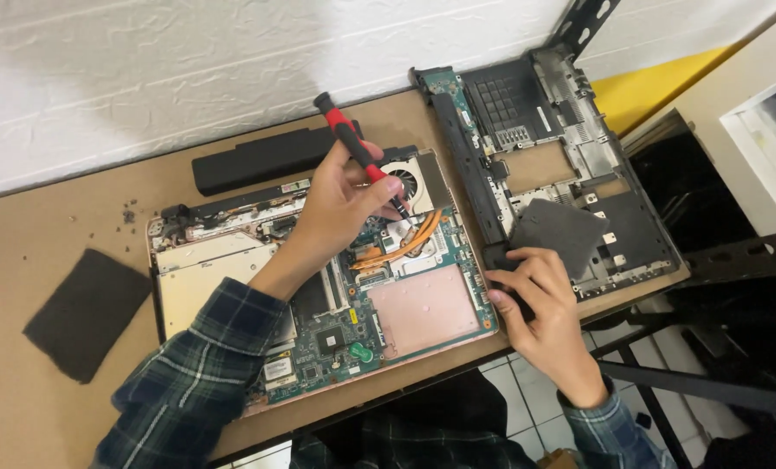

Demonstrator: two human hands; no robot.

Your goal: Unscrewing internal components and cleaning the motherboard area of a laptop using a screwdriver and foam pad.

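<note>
Two hands are working: left hand (340, 204) is pinching a red screwdriver (358, 152) over the laptop board (423, 304); right hand (535, 295) is gripping the black case (631, 226) at right.

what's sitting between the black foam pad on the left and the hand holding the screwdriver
In the head view, the silver optical drive at the left end of the opened laptop lies between the black foam pad and the left hand holding the screwdriver.
</note>
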